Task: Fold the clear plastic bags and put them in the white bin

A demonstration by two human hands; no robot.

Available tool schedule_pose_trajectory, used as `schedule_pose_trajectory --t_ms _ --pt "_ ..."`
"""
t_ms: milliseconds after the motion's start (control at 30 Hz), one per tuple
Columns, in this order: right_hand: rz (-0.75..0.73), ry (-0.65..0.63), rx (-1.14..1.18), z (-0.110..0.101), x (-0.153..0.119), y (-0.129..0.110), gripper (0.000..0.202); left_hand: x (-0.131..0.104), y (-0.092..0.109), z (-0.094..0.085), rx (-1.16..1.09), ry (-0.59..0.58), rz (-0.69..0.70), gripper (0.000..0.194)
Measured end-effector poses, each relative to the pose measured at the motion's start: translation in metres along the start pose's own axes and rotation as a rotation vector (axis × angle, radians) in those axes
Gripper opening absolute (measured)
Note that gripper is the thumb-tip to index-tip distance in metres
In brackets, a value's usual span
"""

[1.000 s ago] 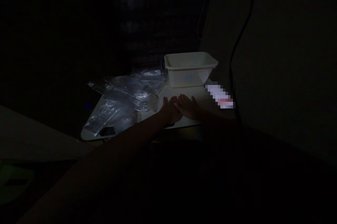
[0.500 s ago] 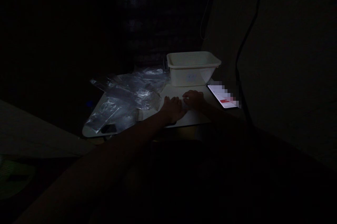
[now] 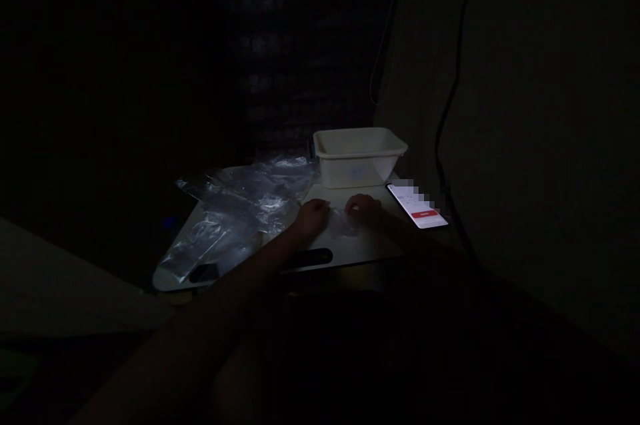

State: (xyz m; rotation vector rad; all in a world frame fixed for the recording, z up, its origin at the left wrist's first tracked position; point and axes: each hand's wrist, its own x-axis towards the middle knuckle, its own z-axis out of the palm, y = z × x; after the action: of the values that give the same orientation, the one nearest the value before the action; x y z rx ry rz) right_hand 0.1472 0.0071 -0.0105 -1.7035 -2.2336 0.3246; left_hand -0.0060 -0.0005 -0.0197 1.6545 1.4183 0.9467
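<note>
With my left hand (image 3: 311, 217) and right hand (image 3: 367, 210), I pinch a thin clear plastic film (image 3: 344, 224), apparently spreading it; next needs gentle, even tension.

From where I watch, the open strip of the pale, round-cornered tabletop (image 3: 370, 245) nearest the wearer gives a hand room to slide in low. Leftward, crumpled clear plastic bags (image 3: 240, 205) block the way. The cream rectangular plastic tub (image 3: 355, 172) walls off the back, and a lit black-edged phone (image 3: 423, 213) obstructs the right side.
</note>
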Motion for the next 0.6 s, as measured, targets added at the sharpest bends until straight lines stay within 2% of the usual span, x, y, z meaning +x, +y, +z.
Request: schedule_pose_trajectory --t_ms 100,200,300,433,500,600 --pt "-0.056 0.010 0.278 -0.0034 0.0022 0.0028 0.014 -0.0024 -0.0016 -0.0002 -0.312 -0.083 -0.069 0.016" --pt "-0.055 0.054 0.547 -0.0067 0.0029 0.0038 0.013 -0.0053 -0.0004 -0.0010 -0.474 -0.107 -0.135 0.017" --pt "0.006 0.074 0.718 -0.0087 0.0018 0.0032 0.008 -0.0050 0.0019 -0.0037 -0.468 -0.034 -0.128 0.015" --pt "0.059 -0.065 0.888 -0.0085 -0.0010 0.0031 0.008 -0.0011 0.0032 -0.0081 -0.435 0.073 -0.076 0.014" --pt "0.039 -0.122 0.902 -0.0081 -0.0024 0.0047 0.009 -0.0002 0.0033 -0.0091 -0.453 0.079 -0.076 0.013" --pt "0.025 -0.114 0.922 -0.0078 -0.0039 0.0096 0.013 -0.0018 0.0034 -0.0083 -0.471 0.060 -0.090 0.013"
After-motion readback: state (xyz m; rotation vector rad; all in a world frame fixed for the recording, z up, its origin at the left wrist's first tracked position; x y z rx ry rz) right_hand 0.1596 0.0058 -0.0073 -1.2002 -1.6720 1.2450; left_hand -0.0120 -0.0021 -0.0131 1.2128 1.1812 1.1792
